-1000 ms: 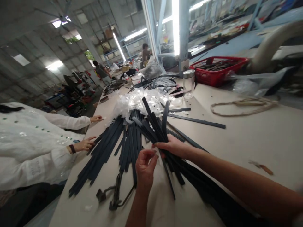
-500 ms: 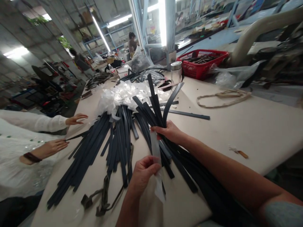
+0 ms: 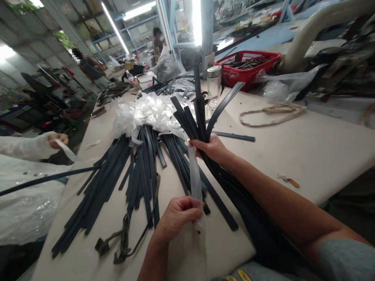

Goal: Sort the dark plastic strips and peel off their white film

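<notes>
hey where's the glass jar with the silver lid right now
In the head view, the glass jar stands slightly right of centre, on the far part of the table, just left of the red basket.

Your left hand (image 3: 180, 216) is just below the middle of the frame, its thumb (image 3: 193, 214) and bent index finger (image 3: 187, 200) drawn together in a pinch. Your left forearm (image 3: 154, 255) slants down from it to the bottom edge, bare, with the back of the hand toward the lower left. Your right hand (image 3: 212, 148) sits higher, a little right of centre, closed in a firm grip with the thumb pointing left. From there your bare right forearm (image 3: 272, 195) runs in a long diagonal to the lower right corner. Your two hands are apart.
</notes>
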Motion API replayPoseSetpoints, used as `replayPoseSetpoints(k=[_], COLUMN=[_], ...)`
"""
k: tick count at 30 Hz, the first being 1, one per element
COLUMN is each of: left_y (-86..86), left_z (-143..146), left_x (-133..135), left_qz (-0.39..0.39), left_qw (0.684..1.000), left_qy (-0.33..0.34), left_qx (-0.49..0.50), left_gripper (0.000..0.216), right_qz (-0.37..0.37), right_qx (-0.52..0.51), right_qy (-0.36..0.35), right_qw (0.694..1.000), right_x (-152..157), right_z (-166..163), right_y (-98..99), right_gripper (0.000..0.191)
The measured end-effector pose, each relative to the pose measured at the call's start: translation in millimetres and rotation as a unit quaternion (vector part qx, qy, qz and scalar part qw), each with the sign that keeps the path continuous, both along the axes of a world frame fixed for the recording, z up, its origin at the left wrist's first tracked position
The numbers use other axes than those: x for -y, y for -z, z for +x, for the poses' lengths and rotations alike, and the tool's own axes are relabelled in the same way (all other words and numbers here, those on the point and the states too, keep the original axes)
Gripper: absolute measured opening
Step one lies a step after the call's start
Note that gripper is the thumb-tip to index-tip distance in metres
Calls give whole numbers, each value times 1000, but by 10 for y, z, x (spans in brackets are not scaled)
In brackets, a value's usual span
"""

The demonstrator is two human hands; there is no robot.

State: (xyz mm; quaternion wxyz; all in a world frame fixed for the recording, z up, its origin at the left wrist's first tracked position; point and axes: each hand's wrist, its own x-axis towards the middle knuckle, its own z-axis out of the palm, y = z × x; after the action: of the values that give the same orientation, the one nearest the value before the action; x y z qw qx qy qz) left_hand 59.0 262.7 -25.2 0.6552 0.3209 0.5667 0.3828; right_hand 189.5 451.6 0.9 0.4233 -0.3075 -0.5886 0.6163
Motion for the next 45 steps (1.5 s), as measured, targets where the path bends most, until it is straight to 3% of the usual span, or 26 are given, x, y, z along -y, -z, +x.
replayPoseSetpoints(k=[13,21,24,27,30,34,36,38,45], left_y=[-55,-58,-52,-63,-122,-262,-320,-342,-227], left_z=[-74,-90,-160,-386,-709,-1028,-1093,-1111,-1051], left_x=[40,55,26,-27,-53,-10,12,21,10], left_qz=[36,18,45,140,208,264,312,335,279], left_qw=[991,992,997,970,885,764,716,692,697], left_qy=[121,108,18,-189,-401,-577,-614,-628,-630], left_qx=[-32,57,57,66,111,122,113,120,196], left_gripper=[20,17,17,26,34,43,47,46,43], right_qz=[14,14,6,6,35,54,44,40,24], right_qx=[2,37,53,79,140,181,185,190,208], right_qy=[19,37,40,26,-27,-149,-194,-225,-294], right_qw=[1000,999,998,997,989,971,962,955,933], right_x=[22,11,21,54,146,398,545,672,892], right_z=[17,25,40,71,70,-7,-54,-94,-158], right_y=[-78,-68,-100,-158,-182,-144,-122,-106,3], right_gripper=[38,38,41,49,58,64,67,71,71])
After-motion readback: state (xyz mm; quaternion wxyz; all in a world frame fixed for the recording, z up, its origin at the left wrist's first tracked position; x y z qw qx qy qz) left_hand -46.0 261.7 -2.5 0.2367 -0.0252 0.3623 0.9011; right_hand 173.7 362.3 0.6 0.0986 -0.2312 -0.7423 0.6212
